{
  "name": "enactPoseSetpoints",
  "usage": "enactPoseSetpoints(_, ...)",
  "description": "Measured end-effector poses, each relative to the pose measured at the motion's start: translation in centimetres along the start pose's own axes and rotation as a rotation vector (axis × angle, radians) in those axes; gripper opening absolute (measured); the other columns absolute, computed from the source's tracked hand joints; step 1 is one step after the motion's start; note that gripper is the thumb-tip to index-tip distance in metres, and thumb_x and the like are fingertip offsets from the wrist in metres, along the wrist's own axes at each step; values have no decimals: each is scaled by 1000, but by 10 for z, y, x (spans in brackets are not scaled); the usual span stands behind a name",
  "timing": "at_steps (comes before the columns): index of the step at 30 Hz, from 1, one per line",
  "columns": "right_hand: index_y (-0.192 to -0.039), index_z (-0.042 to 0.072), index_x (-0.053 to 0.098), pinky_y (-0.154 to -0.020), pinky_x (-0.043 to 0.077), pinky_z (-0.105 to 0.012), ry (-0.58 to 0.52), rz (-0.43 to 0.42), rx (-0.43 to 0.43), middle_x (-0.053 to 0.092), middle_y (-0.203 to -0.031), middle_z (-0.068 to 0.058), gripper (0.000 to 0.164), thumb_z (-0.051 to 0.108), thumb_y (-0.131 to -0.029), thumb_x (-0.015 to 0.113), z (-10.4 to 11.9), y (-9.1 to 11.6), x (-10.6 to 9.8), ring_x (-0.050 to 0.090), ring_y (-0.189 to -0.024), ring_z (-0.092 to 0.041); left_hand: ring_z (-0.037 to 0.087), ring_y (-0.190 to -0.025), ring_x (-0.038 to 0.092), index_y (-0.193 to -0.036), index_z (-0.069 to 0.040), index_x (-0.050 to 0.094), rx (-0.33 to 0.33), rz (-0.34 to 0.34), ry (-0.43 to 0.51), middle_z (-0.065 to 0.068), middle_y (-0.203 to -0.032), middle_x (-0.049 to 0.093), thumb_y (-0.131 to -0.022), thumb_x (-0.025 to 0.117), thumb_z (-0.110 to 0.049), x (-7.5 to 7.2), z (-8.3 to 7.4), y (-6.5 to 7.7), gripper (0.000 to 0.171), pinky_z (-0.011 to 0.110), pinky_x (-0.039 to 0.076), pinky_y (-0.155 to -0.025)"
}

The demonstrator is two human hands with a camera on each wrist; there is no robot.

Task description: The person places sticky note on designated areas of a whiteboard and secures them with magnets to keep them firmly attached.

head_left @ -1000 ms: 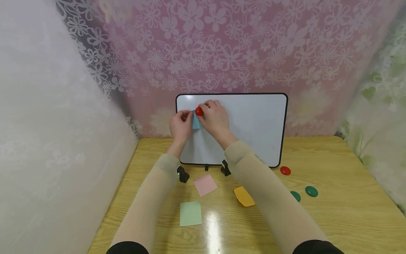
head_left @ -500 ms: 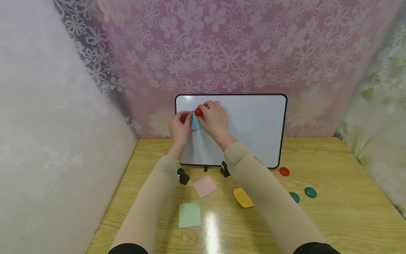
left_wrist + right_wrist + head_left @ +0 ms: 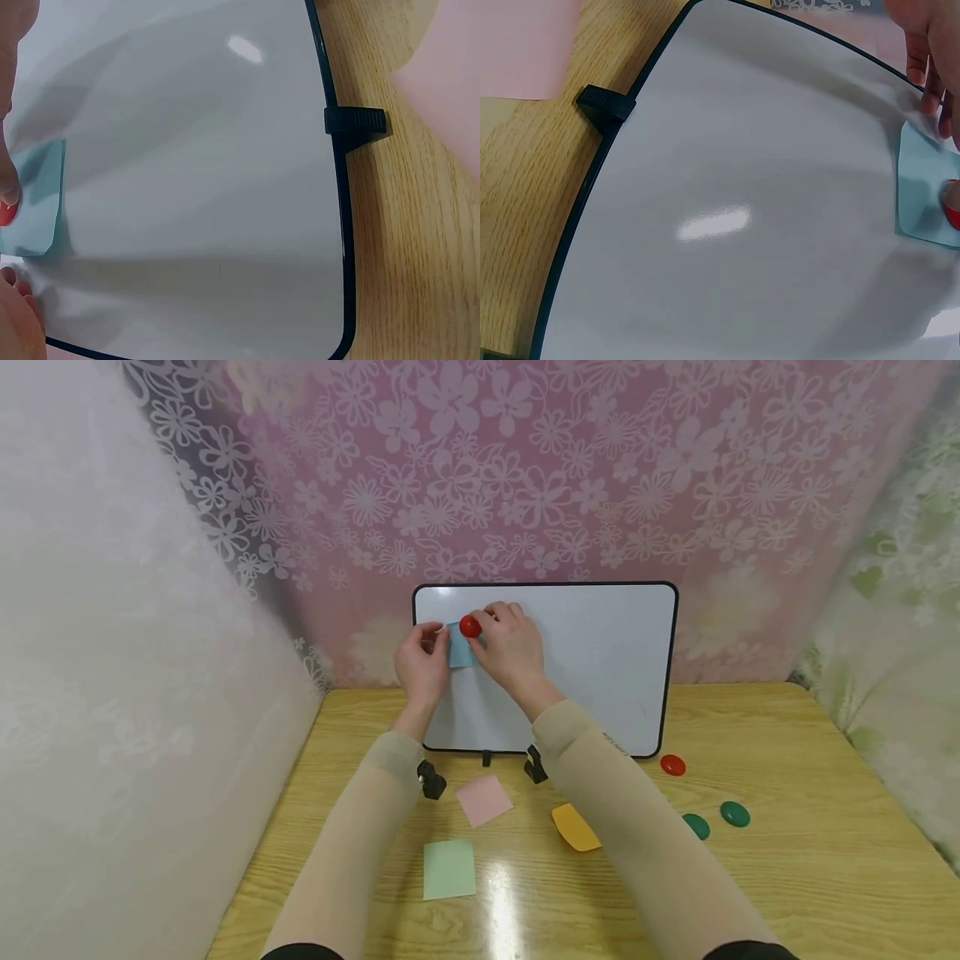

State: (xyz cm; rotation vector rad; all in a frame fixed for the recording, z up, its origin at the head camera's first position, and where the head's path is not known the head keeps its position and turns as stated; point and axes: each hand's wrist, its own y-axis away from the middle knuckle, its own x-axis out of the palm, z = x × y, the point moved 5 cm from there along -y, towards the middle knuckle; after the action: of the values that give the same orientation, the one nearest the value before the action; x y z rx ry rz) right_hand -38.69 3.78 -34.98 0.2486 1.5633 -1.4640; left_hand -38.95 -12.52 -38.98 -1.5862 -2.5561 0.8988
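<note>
Near the upper left of a whiteboard (image 3: 600, 643), a light blue sticky note (image 3: 460, 647) lies against the surface. A round red magnet (image 3: 470, 626) sits on the note's upper part. My right hand (image 3: 513, 647) pinches this magnet between thumb and fingers. Just off the note's left edge is my left hand (image 3: 422, 667), its fingers loosely bent around nothing. In the right wrist view, a small gap shows between the left fingers (image 3: 932, 94) and the blue note (image 3: 922, 187). The right fingertips are partly cut off in both wrist views.
On the wooden table lie a pink note (image 3: 484, 800), a pale green note (image 3: 449, 869) and an orange note (image 3: 576, 827). A red magnet (image 3: 672, 765) and two green magnets (image 3: 735, 813) lie at right. A black clip (image 3: 356, 121) supports the board's lower edge.
My left hand has drawn slightly left, away from the blue note's edge. The right hand stays on the red magnet with little movement.
</note>
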Motion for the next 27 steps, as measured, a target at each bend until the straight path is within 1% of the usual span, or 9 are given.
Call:
enactPoseSetpoints(3, -125, 11, 78, -87, 57, -46, -11, -12, -4, 71, -119, -10, 33, 26, -96, 83, -1, 2, -1, 63, -111, -32, 24, -86, 63, -118, -9, 78, 13, 3, -3, 7, -103, 73, -105, 72, -26, -1, 0, 1, 22, 33, 51, -77)
enactPoseSetpoints(7, -126, 12, 77, -88, 56, -46, -6, -5, 0, 70, -121, -9, 35, 27, -96, 83, -2, 4, 0, 62, -113, -31, 24, -86, 62, -119, -8, 77, 27, 19, -9, 8, -104, 73, -105, 72, -25, -1, 2, 4, 22, 33, 51, -77)
enactPoseSetpoints(12, -128, 12, 76, -91, 56, -45, -10, -8, -3, 70, -123, -9, 37, 28, -95, 83, -6, 6, 2, 61, -116, -31, 24, -88, 63, -119, -7, 77, 37, 33, -3, 9, -106, 72, -105, 72, -24, -2, 5, 6, 22, 34, 53, -77)
enactPoseSetpoints(15, -128, 12, 76, -94, 55, -45, -30, -16, -6, 70, -122, -9, 37, 26, -95, 84, -9, 8, 2, 61, -116, -31, 24, -88, 64, -118, -7, 77, 48, 35, -4, 10, -105, 73, -105, 73, -24, -3, 7, 8, 22, 34, 53, -77)
enactPoseSetpoints(18, -127, 10, 77, -98, 54, -43, -67, -22, 9, 70, -122, -10, 36, 26, -95, 84, -12, 12, 3, 62, -115, -32, 25, -88, 64, -117, -6, 77, 62, 54, 0, 10, -105, 73, -104, 74, -23, -3, 10, 11, 22, 34, 53, -77)
enactPoseSetpoints(23, -124, 9, 79, -104, 52, -40, -144, -23, 60, 70, -124, -10, 34, 27, -95, 84, -19, 22, 4, 60, -118, -31, 26, -88, 65, -117, -3, 76, 111, 101, 36, 12, -103, 72, -104, 74, -21, -4, 13, 22, 22, 35, 55, -77)
enactPoseSetpoints(27, -122, 9, 79, -103, 52, -40, -193, -36, 75, 70, -123, -9, 34, 26, -93, 85, -24, 32, 2, 60, -119, -30, 27, -88, 66, -115, 0, 76, 166, 141, 69, 14, -103, 73, -103, 75, -19, -5, 15, 31, 22, 36, 56, -78)
